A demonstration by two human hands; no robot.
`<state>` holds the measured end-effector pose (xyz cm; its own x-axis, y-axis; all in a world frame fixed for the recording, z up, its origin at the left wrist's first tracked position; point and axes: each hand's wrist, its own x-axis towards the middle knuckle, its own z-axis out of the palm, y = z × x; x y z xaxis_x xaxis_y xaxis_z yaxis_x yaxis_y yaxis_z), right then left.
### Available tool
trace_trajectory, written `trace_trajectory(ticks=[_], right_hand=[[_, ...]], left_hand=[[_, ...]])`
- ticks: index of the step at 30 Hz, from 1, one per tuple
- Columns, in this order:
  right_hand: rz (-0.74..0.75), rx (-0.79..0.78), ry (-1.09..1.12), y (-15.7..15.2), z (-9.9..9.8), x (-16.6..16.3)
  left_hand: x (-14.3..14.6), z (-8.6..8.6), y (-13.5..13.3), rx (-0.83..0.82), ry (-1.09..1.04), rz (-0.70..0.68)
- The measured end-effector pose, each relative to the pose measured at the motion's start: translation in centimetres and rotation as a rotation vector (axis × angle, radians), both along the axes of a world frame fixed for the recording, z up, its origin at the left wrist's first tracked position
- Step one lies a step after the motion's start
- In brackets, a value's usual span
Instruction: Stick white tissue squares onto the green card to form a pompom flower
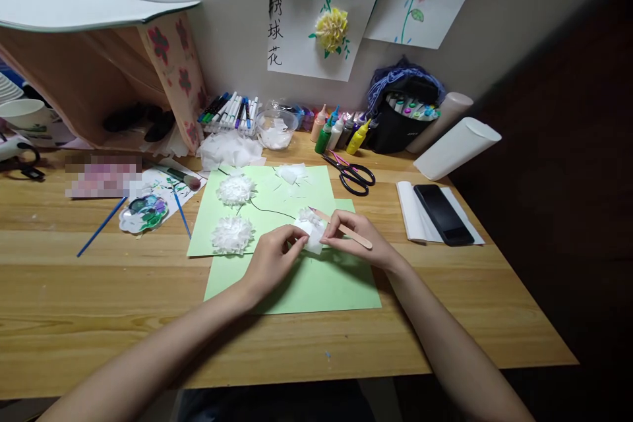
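Over the green paper sheets [297, 287], both hands meet at a small piece of white tissue paper [313, 235]. My left hand [274, 254] is closed, with thumb and forefinger pinching its left edge. My right hand [363, 237] pinches the right edge, and a flat wooden craft stick [353, 235] lies held across its fingers. The stick's dark tip points up and left, above the tissue. Two fluffy white paper flowers, an upper flower [236, 190] and a lower flower [232, 235], sit on the left of the upper sheet. Loose tissue squares [291, 173] lie near its top edge.
Black-handled scissors [357, 178] lie right of the sheets. Farther right, a phone [442, 214] rests on folded white paper. A paint palette [144, 213] and brushes are at left. Several paint bottles [340, 132], markers [231, 111] and a tissue-filled tub [277, 128] line the wall.
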<state>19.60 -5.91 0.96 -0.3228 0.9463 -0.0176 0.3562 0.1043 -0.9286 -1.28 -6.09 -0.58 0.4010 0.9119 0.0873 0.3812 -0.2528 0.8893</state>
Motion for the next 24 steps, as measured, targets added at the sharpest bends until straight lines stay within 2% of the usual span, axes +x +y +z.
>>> trace_trajectory(ticks=[15,18,24], right_hand=[[-0.059,0.04,0.109,-0.1,-0.5,-0.5],[-0.014,0.148,0.064,0.2,-1.0,0.0],[0.16,0.382,-0.197,0.0,-1.9,-0.3]], left_hand=[[-0.1,-0.1,0.2,-0.029,0.007,0.045],[-0.1,-0.3,0.3,-0.017,0.044,0.059],[-0.2,-0.8,0.4,0.038,0.115,0.07]])
